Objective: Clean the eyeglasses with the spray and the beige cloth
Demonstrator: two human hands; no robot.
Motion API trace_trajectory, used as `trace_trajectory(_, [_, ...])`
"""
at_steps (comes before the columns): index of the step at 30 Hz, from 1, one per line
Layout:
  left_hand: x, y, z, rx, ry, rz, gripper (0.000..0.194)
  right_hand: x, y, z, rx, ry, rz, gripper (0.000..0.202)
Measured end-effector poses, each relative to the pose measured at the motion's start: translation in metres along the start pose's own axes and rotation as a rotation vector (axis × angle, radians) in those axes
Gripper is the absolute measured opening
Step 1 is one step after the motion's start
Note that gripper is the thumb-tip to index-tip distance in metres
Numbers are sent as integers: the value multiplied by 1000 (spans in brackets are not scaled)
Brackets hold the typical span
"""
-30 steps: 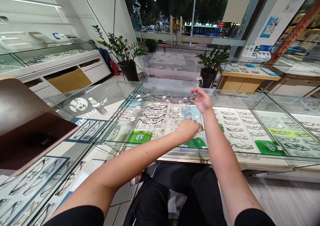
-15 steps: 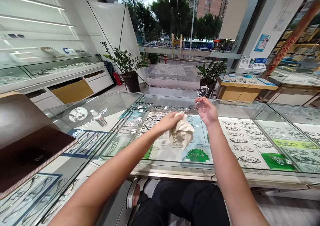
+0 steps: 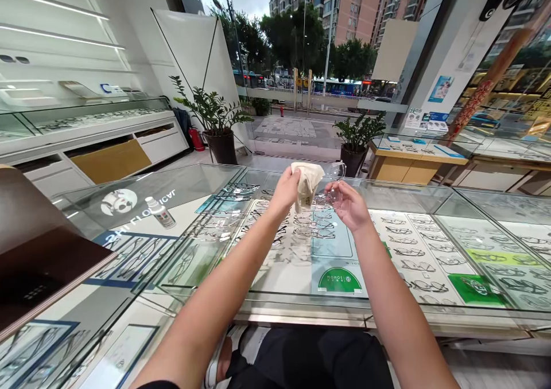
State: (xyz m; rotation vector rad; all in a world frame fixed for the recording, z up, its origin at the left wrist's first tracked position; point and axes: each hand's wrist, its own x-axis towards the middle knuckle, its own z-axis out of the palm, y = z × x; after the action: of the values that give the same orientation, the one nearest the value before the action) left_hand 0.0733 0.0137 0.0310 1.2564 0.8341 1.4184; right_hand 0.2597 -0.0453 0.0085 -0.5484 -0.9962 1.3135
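My left hand (image 3: pixel 287 191) pinches a cream cleaning cloth (image 3: pixel 306 181), which hangs in folds just left of the glasses. In my right hand (image 3: pixel 352 208) is a pair of clear-framed eyeglasses (image 3: pixel 334 191), gripped by one lens side between thumb and fingers; the other side rises above, towards the window. Cloth and glasses are close together, and whether they touch I cannot tell. Both hands are above the glass display counter (image 3: pixel 275 297). A white spray bottle (image 3: pixel 160 212) stands on the counter to the left.
Rows of eyeglasses (image 3: pixel 316 228) lie under the counter glass. A dark brown panel-like object (image 3: pixel 43 257) juts in at left. Beyond the counter are two potted plants (image 3: pixel 221 148), a red fire extinguisher (image 3: pixel 197 139) and glass doors. A wooden display table (image 3: pixel 398 162) stands at back right.
My left hand has lifted the cloth up and slightly left, gathering it beside the glasses. My right hand has lowered a little, bringing the glasses nearer the cloth. The view has tilted slightly.
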Motion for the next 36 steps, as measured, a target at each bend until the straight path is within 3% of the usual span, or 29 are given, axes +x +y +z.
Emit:
trace_trajectory(4, [-4,-22,3,-217,-35,-128,36,-1,6,4,9,-14,54,14])
trace_trajectory(7, [-10,-28,2,-296,-102,-125,49,-1,10,8,-13,-24,100,15])
trace_trajectory(13, [-20,-23,4,-282,-206,-53,53,0,21,12,-82,-34,143,21])
trace_trajectory(22, [-24,-22,5,-255,-172,-49,51,-2,28,18,-156,-98,148,25])
trace_trajectory(26, [-26,-19,6,-287,-183,-97,64,-2,31,19,-188,-117,148,27])
trace_trajectory(28, [-26,-19,5,-268,-243,-138,67,-1,32,18,-203,-122,146,28])
trace_trajectory(32, [-24,-19,1,-252,-430,-201,52,0,34,15,-218,-116,150,28])
trace_trajectory(36, [-22,-19,-3,-306,-461,-220,49,0,35,13,-185,-110,149,26])
